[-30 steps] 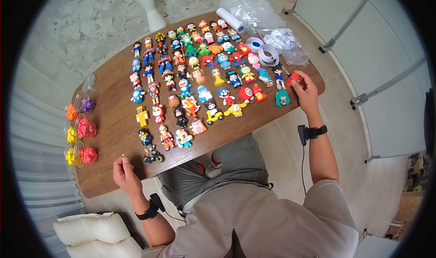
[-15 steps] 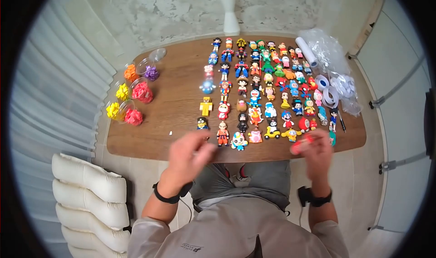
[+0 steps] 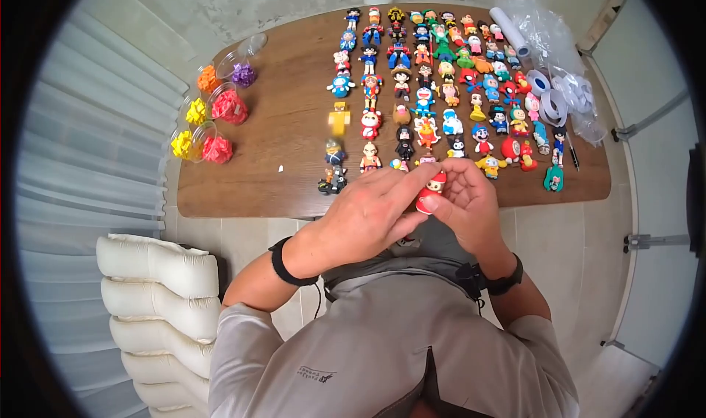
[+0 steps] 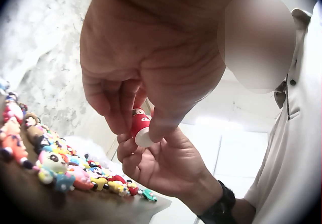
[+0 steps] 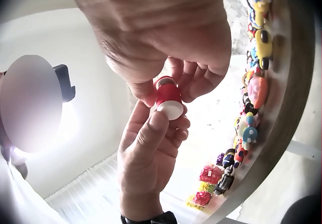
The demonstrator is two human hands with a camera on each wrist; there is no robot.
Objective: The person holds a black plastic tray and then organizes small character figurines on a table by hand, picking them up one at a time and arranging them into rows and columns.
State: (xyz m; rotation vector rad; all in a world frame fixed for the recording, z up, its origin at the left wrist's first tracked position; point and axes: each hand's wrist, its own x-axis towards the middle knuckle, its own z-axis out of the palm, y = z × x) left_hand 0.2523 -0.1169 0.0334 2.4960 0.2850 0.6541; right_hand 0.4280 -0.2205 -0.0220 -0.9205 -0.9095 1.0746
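In the head view a small red figurine (image 3: pixel 435 185) with a pale face is held between both hands, above the table's front edge. My right hand (image 3: pixel 476 206) pinches it between thumb and fingers, as the right wrist view also shows. My left hand (image 3: pixel 360 215) reaches across to it, its thumb at the round white base (image 5: pixel 171 110) and its fingers behind. The left wrist view shows the figurine's red body (image 4: pixel 141 125) between the left thumb and fingers. Part of it is hidden by the fingers. A small white scrap (image 3: pixel 280 168) lies on the table (image 3: pixel 250 186), left of the hands.
Rows of small toy figures, such as a yellow blocky figure (image 3: pixel 339 116), cover the table's middle and right. Clear cups of red pieces (image 3: pixel 230 107) and other coloured pieces stand at the left. Tape rolls (image 3: pixel 553 107), a pen (image 3: pixel 573 151) and a plastic bag (image 3: pixel 540 35) are at the right.
The right hand has brought the red figurine from the table's right side to the front middle. The left hand has moved right to meet it. The white scrap, earlier at the left fingertips, lies on the table.
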